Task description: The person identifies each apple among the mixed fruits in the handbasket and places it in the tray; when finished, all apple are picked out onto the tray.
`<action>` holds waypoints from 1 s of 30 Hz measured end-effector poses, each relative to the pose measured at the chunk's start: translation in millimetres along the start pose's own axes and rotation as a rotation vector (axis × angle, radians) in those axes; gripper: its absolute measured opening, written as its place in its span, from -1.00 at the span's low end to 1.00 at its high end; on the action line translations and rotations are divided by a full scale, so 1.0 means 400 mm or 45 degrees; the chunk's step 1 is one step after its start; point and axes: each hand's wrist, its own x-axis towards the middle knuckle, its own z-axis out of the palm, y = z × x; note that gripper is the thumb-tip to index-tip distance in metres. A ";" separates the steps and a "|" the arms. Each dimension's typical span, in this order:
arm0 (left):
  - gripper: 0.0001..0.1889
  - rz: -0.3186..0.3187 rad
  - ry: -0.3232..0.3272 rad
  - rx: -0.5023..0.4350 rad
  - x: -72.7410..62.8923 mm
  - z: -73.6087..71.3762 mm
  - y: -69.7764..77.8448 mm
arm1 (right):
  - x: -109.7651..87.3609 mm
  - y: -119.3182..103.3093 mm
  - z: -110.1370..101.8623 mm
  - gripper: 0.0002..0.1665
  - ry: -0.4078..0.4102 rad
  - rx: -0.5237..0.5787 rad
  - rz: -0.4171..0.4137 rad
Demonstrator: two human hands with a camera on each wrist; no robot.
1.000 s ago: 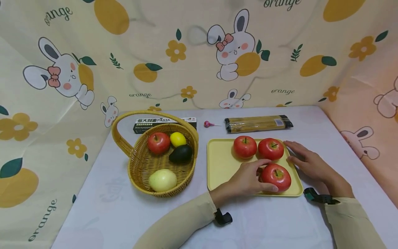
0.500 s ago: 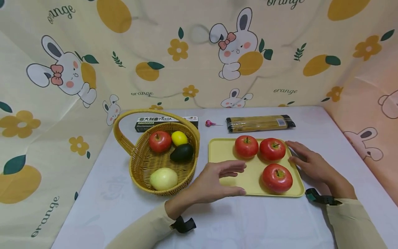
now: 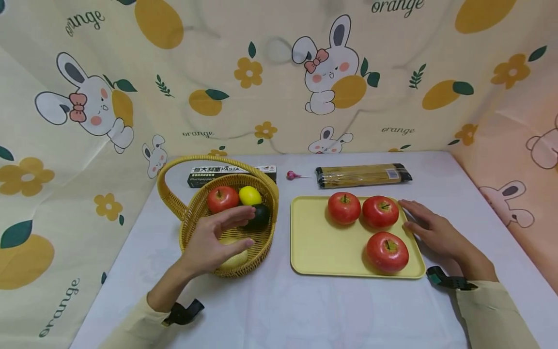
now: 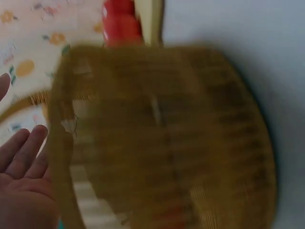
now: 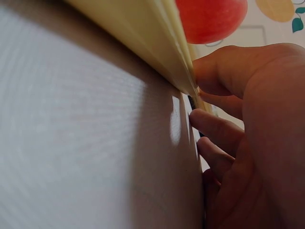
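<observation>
Over the near left part of the wicker basket [image 3: 186, 220] hovers my left hand [image 3: 211, 242], holding nothing, its thumb apart from the extended fingers. Inside the basket lie a red apple [image 3: 223, 198], a lemon [image 3: 250, 195], a dark green avocado [image 3: 260, 217] and a pale yellow-green fruit [image 3: 235, 253]. The hand partly covers the last two. At the right edge of the yellow tray [image 3: 318, 247], my right hand [image 3: 438, 235] touches the rim with relaxed fingers. Three red apples sit on the tray: back middle [image 3: 344, 208], back right [image 3: 380, 212] and front right [image 3: 387, 252].
Behind the basket lies a black and white pasta box [image 3: 205, 177], partly hidden. A wrapped lollipop [image 3: 293, 175] and a clear pack of spaghetti [image 3: 362, 175] lie behind the tray. A patterned cloth [image 3: 270, 97] hangs at the back of the white-covered table [image 3: 305, 315].
My left hand has let go of the front right apple on the tray and moved left until over the basket. The right hand stays at the tray's edge.
</observation>
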 end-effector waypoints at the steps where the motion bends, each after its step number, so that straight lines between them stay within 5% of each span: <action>1: -0.34 -0.004 0.024 0.027 -0.003 -0.020 -0.009 | 0.000 0.000 0.000 -0.04 0.003 0.001 0.001; 7: -0.36 -0.064 0.132 0.118 -0.006 -0.116 -0.074 | 0.003 -0.003 -0.001 -0.04 0.005 0.011 0.003; 13: -0.41 -0.182 0.205 0.255 0.010 -0.163 -0.118 | 0.002 -0.002 0.000 -0.04 0.000 0.007 0.001; 21: -0.16 -0.394 0.079 0.634 0.050 -0.161 -0.134 | -0.001 -0.001 0.000 -0.05 0.009 0.001 0.000; 30: -0.14 -0.489 0.031 0.755 0.067 -0.135 -0.154 | -0.001 -0.001 0.002 -0.04 0.007 0.017 0.006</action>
